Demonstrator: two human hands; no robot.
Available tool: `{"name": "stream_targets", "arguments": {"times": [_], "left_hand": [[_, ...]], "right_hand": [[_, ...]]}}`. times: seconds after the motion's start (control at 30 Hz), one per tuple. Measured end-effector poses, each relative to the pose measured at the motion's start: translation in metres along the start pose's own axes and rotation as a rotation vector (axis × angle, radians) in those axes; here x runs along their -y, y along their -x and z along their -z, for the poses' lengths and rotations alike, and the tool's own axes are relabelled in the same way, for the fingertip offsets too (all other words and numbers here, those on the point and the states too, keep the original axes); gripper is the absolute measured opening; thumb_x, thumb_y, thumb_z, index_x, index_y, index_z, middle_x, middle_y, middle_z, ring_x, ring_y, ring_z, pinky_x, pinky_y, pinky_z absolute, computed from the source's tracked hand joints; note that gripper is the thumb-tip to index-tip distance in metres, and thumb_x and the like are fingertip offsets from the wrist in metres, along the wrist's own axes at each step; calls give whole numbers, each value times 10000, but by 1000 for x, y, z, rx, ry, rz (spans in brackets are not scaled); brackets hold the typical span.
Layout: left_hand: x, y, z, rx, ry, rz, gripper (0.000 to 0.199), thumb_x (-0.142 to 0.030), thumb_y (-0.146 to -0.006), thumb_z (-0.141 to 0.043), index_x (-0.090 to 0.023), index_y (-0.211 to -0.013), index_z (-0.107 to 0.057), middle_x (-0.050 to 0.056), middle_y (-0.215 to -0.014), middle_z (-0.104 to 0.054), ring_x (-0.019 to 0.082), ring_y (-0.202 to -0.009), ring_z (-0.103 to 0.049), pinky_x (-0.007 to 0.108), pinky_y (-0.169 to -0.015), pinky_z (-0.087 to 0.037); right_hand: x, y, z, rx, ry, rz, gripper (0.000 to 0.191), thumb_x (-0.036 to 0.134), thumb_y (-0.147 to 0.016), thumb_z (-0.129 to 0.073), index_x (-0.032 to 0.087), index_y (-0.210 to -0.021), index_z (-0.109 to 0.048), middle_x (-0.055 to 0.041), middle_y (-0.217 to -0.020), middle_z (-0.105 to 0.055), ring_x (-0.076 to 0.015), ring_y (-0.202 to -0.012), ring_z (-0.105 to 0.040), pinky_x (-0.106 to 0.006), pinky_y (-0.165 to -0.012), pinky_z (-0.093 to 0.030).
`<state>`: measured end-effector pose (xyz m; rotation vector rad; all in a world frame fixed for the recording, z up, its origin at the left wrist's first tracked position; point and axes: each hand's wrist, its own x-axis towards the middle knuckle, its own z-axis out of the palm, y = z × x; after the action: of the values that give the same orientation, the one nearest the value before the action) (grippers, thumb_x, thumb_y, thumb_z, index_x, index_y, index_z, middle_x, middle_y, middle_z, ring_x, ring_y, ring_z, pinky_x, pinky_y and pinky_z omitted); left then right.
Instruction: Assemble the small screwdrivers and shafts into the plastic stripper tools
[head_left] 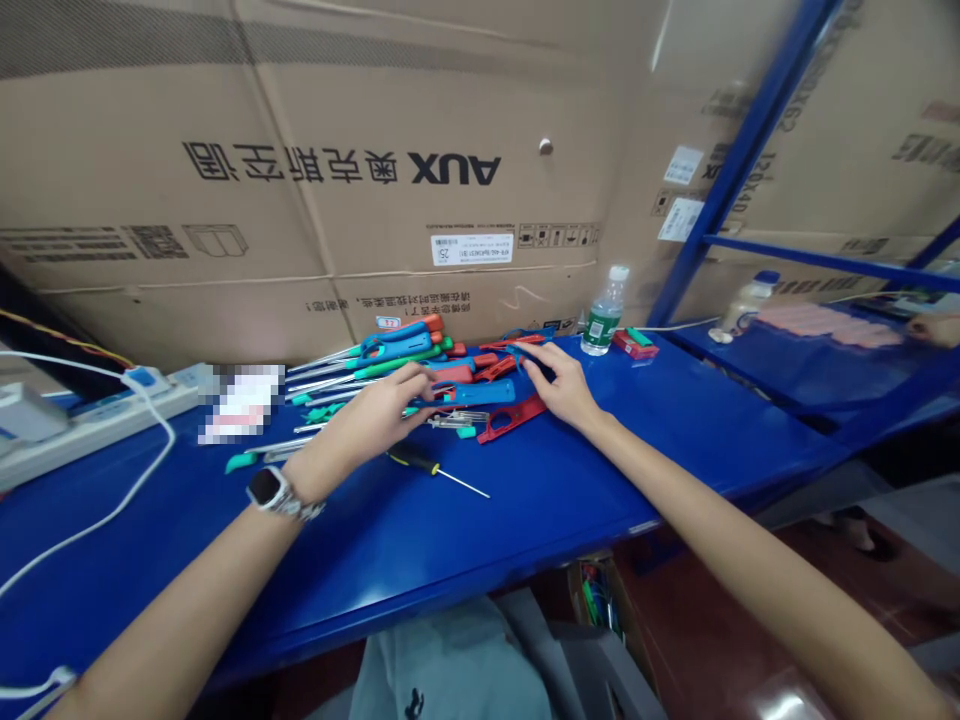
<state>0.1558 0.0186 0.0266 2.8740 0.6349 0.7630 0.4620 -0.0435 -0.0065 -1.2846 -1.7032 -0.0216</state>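
My left hand [382, 410], with a watch on its wrist, is closed around a blue stick lighter [487, 392] just above the table, its handle pointing right. My right hand [556, 380] is at the right end of the pile, its fingers curled on a small blue plastic casing part [520, 362], partly hidden by the fingers. Below that hand lies a red lighter casing half [510, 420]. Long-necked lighters [397, 348] in blue, green and red are heaped behind my left hand, metal tubes pointing left. A yellow-and-black screwdriver [435, 468] lies in front of them.
A water bottle [603, 312] and a small red box [636, 346] stand at the back right. A white power strip [105, 415] with cables lies at the left. Cardboard [360, 90] walls the back; a blue metal post [735, 170] rises at the right.
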Motion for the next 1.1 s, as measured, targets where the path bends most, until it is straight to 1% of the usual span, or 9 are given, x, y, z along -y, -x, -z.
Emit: {"name": "stream_targets", "arguments": {"times": [0.1, 0.2, 0.4, 0.53, 0.63, 0.73, 0.83, 0.93, 1.1], "left_hand": [[1, 31, 5, 37, 106, 2, 34, -227, -956, -584, -218, -925, -591, 67, -1140, -675, 238, -1055, -685, 397, -910, -561], [-1, 46, 8, 27, 128, -7, 79, -222, -965, -570, -213, -892, -598, 66, -1104, -680, 219, -994, -696, 370, -862, -571], [-1, 61, 17, -69, 133, -6, 100, -285, -983, -586, -223, -911, -617, 47, -999, -693, 199, -904, -694, 361, -814, -587], [0, 75, 21, -103, 111, 22, 121, -317, -995, -569, -227, -923, -609, 51, -1007, -690, 199, -916, -690, 370, -816, -589], [1, 88, 25, -144, 81, 28, 138, -328, -1004, -571, -224, -918, -597, 51, -1019, -680, 197, -934, -690, 368, -827, -587], [1, 103, 30, -165, 68, 35, 128, -310, -1014, -563, -220, -926, -587, 53, -1042, -673, 191, -954, -691, 357, -842, -588], [-2, 119, 37, -192, 47, 61, 119, -294, -1018, -554, -220, -927, -572, 56, -1045, -665, 187, -947, -694, 338, -821, -591], [-7, 135, 42, -198, 11, 110, 117, -298, -1024, -546, -222, -941, -577, 61, -1066, -666, 187, -938, -696, 336, -806, -592], [-15, 152, 46, -214, -16, 147, 96, -281, -1023, -557, -214, -966, -597, 65, -1105, -658, 182, -975, -684, 342, -856, -590]], "right_hand": [[7, -8, -16, 122, 16, 61, 373, 253, -984, -507, 220, -1323, -661, -92, -1149, -712, -227, -1037, -671, -417, -983, -517], [22, -21, -37, 216, 1, 58, 385, 179, -927, -538, 183, -1301, -630, -110, -1203, -710, -237, -1104, -668, -401, -988, -511], [51, -55, -94, 306, -24, 19, 219, 122, -808, -643, 194, -1014, -661, -64, -1047, -690, -218, -995, -656, -370, -935, -510], [61, -73, -119, 403, -195, -18, 367, 67, -711, -678, 199, -1052, -648, -52, -1092, -685, -221, -1076, -652, -369, -966, -515], [67, -73, -118, 376, -268, -12, 382, 35, -727, -608, 205, -1067, -646, -56, -1134, -685, -222, -1142, -643, -386, -1013, -502], [76, -56, -103, 302, -255, 29, 286, 91, -796, -619, 187, -1061, -667, -83, -1118, -685, -235, -1111, -646, -431, -1049, -477], [89, -26, -87, 469, -315, 94, 283, 234, -890, -659, 218, -1172, -668, -83, -1162, -692, -224, -1053, -663, -424, -971, -522], [104, 0, -81, 557, -160, 146, 417, 356, -838, -793, 251, -1226, -680, -93, -1215, -690, -281, -1148, -620, -497, -1018, -481], [120, 12, -87, 575, -62, 181, 342, 263, -868, -780, 250, -1202, -706, -95, -1196, -697, -274, -1103, -639, -502, -987, -475]]}}
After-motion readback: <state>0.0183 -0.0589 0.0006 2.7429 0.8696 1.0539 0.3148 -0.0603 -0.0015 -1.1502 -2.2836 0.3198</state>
